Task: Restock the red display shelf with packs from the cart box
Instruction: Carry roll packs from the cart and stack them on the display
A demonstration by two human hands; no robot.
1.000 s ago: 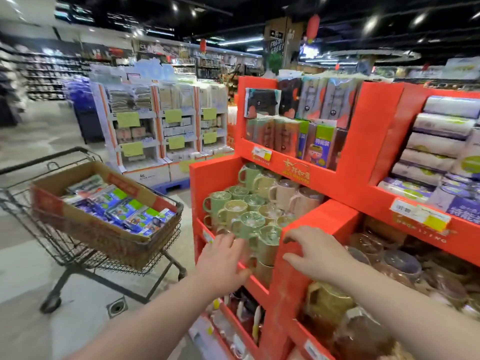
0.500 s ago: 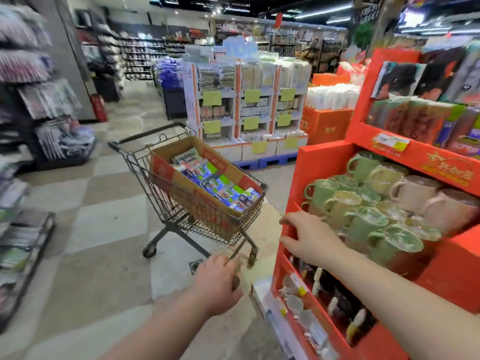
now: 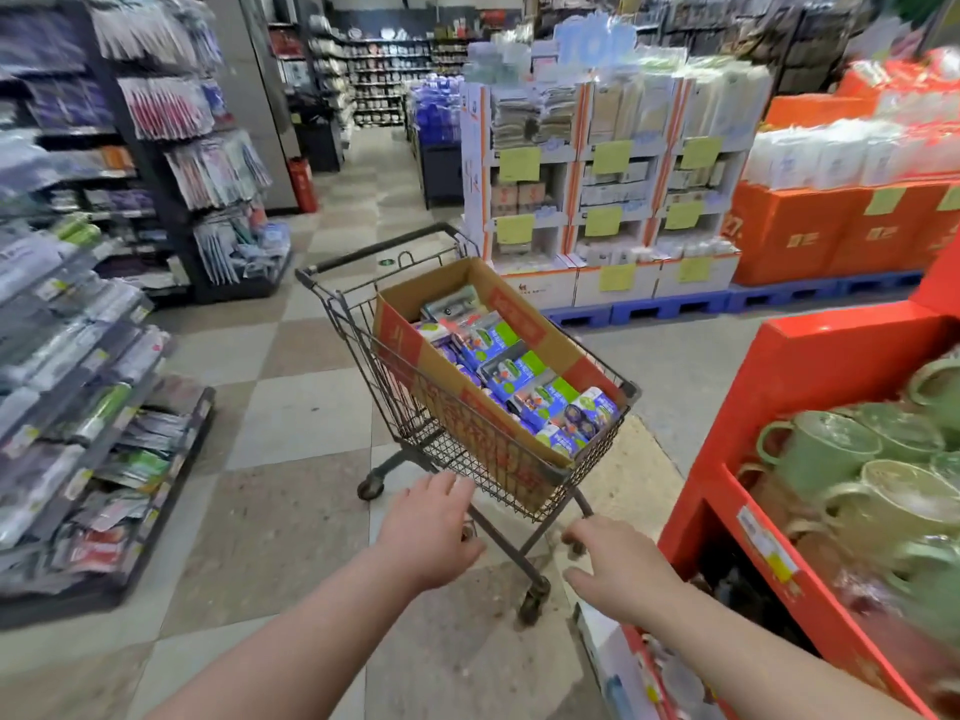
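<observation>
**Now reaching for the cart box, both hands empty**

Along the left edge of the frame runs a dark aisle rack of hanging and stacked packets, blurred and not part of the job. Moving right, the left hand hangs at lower centre over the checkered floor, fingers spread loosely and holding nothing, just short of the near corner of the wire cart. The cardboard box sits inside the cart's basket at centre frame, open-topped, with the blue-and-green packs lying in a row along it. Right of the cart's near leg, the right hand is also empty, fingers parted and curled slightly, close to the cart frame; whether it touches cannot be told. At the right edge stands the red display shelf, its visible tier filled with green mugs; the tier meant for the packs is out of view.

By the look of it, this is the fetching step: both hands head toward the box, none of its packs lifted yet. The next move calls for reaching up over the basket rim and box wall, gripping a few packs together, then turning back right to the shelf.
</observation>
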